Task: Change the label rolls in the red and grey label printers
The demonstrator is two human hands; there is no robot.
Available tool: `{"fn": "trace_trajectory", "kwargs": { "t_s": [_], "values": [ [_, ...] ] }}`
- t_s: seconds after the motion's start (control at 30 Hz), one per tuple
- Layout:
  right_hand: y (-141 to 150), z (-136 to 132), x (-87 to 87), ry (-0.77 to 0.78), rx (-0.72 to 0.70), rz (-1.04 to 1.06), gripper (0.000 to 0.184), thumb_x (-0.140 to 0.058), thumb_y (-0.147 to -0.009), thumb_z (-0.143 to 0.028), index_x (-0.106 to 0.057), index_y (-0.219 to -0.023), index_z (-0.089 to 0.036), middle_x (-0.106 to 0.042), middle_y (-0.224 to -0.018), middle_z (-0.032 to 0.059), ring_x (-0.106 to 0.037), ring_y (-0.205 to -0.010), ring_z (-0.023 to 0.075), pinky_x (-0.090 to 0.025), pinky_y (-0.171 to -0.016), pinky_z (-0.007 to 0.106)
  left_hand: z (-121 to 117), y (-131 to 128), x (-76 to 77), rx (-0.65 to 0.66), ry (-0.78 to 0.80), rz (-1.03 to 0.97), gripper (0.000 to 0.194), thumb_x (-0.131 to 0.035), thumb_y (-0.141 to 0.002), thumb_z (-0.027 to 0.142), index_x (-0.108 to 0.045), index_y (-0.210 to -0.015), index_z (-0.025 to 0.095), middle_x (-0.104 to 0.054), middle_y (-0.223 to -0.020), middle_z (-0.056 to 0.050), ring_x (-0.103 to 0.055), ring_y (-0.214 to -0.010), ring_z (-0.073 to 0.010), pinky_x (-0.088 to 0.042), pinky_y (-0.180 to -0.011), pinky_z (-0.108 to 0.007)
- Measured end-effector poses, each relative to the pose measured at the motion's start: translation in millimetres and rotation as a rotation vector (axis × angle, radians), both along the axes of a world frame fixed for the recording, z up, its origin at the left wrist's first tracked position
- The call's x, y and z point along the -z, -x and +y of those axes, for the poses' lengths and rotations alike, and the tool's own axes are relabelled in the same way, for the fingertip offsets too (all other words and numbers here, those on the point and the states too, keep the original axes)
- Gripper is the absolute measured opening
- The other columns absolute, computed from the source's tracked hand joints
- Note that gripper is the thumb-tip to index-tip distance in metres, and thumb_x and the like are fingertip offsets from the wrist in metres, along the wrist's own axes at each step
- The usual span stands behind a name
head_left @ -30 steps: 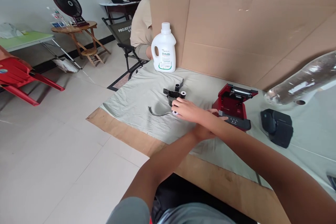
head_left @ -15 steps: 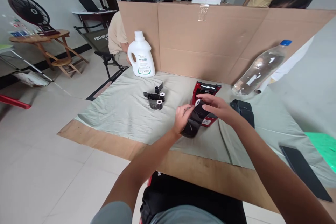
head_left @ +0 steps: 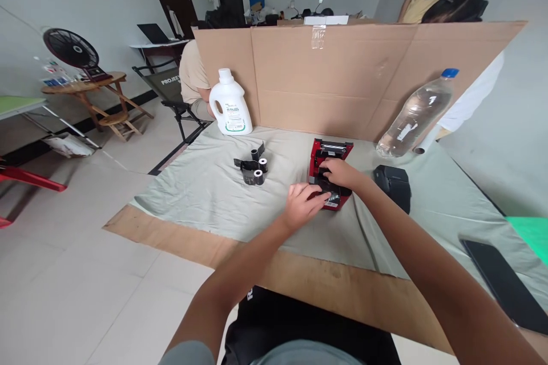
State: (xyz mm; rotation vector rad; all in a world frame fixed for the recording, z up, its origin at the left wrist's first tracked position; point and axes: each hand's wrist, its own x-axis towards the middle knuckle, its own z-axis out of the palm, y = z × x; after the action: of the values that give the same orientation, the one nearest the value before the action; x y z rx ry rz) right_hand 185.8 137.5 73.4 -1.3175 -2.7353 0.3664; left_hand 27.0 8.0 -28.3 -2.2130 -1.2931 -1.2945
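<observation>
A small red-and-black device, which looks like a portable printer (head_left: 313, 161), lies opened on the cloth. A black roll with a loose glossy strip (head_left: 329, 187) is at its compartment, partly hidden by my fingers. My right hand (head_left: 342, 175) reaches in from the right, its fingers curled down on the roll. At the lower left of the printer, my left hand (head_left: 303, 205) grips the strip near the front edge, thumb and fingers around it. Several similar black rolls with white cores (head_left: 258, 177) lie to the left, their ends partly unwound.
A white detergent jug (head_left: 231, 105) and a clear blue-capped bottle (head_left: 417, 114) stand before the cardboard screen (head_left: 317, 80), the bottle leaning. Right of the printer sits a black case-like object (head_left: 393, 187). A dark phone-like slab (head_left: 505, 279) lies at far right. Other people are beyond the screen.
The black roll, held in the air above the printer before, has gone down into the compartment. My right hand has followed it in; my left hand has shifted slightly to the printer's front.
</observation>
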Motion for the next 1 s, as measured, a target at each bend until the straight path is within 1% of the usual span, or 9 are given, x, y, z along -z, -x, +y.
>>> {"fn": "trace_trajectory", "kwargs": {
  "t_s": [0.13,0.23,0.33,0.4,0.47,0.53,0.63,0.8,1.0],
  "values": [
    [1.1,-3.2,-6.5,0.059,-0.018,-0.007,0.010,-0.070,-0.081,-0.016,-0.077,-0.086,-0.020,-0.079,-0.091,0.0060,-0.074,-0.089,0.0253,-0.053,-0.083,0.032,0.8,-1.7,-1.5,-0.001,-0.024,-0.006,0.022,-0.064,-0.102,0.031,-0.080,-0.115,0.038,-0.074,-0.106,-0.003,-0.061,-0.102,-0.0189,-0.043,-0.089,-0.035],
    [-10.4,-9.9,-19.7,0.036,-0.016,0.143,0.016,-0.064,-0.088,-0.025,-0.079,-0.091,-0.023,-0.081,-0.095,0.0047,-0.074,-0.090,0.0254,-0.054,-0.084,0.034,1.6,-4.5,2.5,0.012,-0.049,-0.004,0.022,-0.064,-0.102,0.030,-0.080,-0.115,0.039,-0.075,-0.104,-0.002,-0.061,-0.099,-0.0180,-0.042,-0.087,-0.035],
    [-25.8,-10.5,-29.2,-0.194,0.133,0.437,0.032,-0.049,-0.098,-0.033,-0.079,-0.100,-0.022,-0.080,-0.104,0.0085,-0.072,-0.099,0.0273,-0.054,-0.091,0.038,1.4,-6.9,6.9,0.050,-0.028,0.019,0.023,-0.064,-0.102,0.030,-0.078,-0.117,0.039,-0.075,-0.103,-0.001,-0.061,-0.097,-0.0167,-0.041,-0.086,-0.034],
    [-33.0,-5.8,-27.9,-0.362,0.229,0.512,0.036,-0.046,-0.099,-0.036,-0.076,-0.108,-0.019,-0.077,-0.114,0.0135,-0.069,-0.111,0.0311,-0.051,-0.101,0.044,0.5,-7.6,7.6,0.084,-0.029,0.041,0.023,-0.065,-0.101,0.029,-0.077,-0.118,0.039,-0.076,-0.102,0.000,-0.062,-0.097,-0.0161,-0.040,-0.087,-0.033],
    [-36.8,-0.8,-20.7,-0.412,0.241,0.493,0.040,-0.046,-0.098,-0.037,-0.072,-0.119,-0.016,-0.073,-0.127,0.0173,-0.063,-0.123,0.0346,-0.045,-0.109,0.052,-0.8,-7.3,6.2,0.108,-0.056,0.051,0.023,-0.066,-0.101,0.027,-0.077,-0.118,0.037,-0.077,-0.102,0.000,-0.062,-0.098,-0.0157,-0.039,-0.088,-0.033],
    [-38.8,-0.9,-10.4,-0.386,0.220,0.483,0.042,-0.045,-0.099,-0.038,-0.069,-0.126,-0.015,-0.069,-0.134,0.0184,-0.061,-0.127,0.0356,-0.043,-0.110,0.055,-2.1,-6.2,3.9,0.115,-0.097,0.051,0.022,-0.066,-0.100,0.024,-0.077,-0.116,0.034,-0.078,-0.102,0.000,-0.063,-0.098,-0.0156,-0.039,-0.087,-0.033],
    [-42.8,-15.6,5.2,-0.395,0.188,0.551,0.042,-0.041,-0.102,-0.038,-0.070,-0.124,-0.017,-0.071,-0.128,0.0173,-0.065,-0.121,0.0326,-0.047,-0.106,0.051,-3.1,-4.1,1.6,0.120,-0.112,0.063,0.022,-0.064,-0.100,0.022,-0.077,-0.115,0.032,-0.078,-0.103,0.000,-0.063,-0.097,-0.0164,-0.038,-0.087,-0.034],
    [-55.6,-56.6,33.4,-0.428,0.103,0.598,0.039,-0.041,-0.106,-0.038,-0.077,-0.104,-0.023,-0.078,-0.107,0.0120,-0.071,-0.110,0.0299,-0.050,-0.098,0.048,-2.7,-1.0,3.0,0.129,-0.047,0.103,0.023,-0.062,-0.101,0.025,-0.076,-0.118,0.033,-0.078,-0.104,-0.001,-0.063,-0.098,-0.0171,-0.039,-0.086,-0.034],
    [-60.9,-73.0,57.9,-0.382,0.086,0.678,0.042,-0.038,-0.108,-0.038,-0.077,-0.117,-0.026,-0.076,-0.124,0.0116,-0.067,-0.127,0.0303,-0.050,-0.106,0.054,-3.4,2.0,0.0,0.147,-0.072,0.109,0.025,-0.059,-0.102,0.024,-0.075,-0.120,0.032,-0.079,-0.102,0.001,-0.065,-0.095,-0.0141,-0.040,-0.085,-0.033]
  ]
}}
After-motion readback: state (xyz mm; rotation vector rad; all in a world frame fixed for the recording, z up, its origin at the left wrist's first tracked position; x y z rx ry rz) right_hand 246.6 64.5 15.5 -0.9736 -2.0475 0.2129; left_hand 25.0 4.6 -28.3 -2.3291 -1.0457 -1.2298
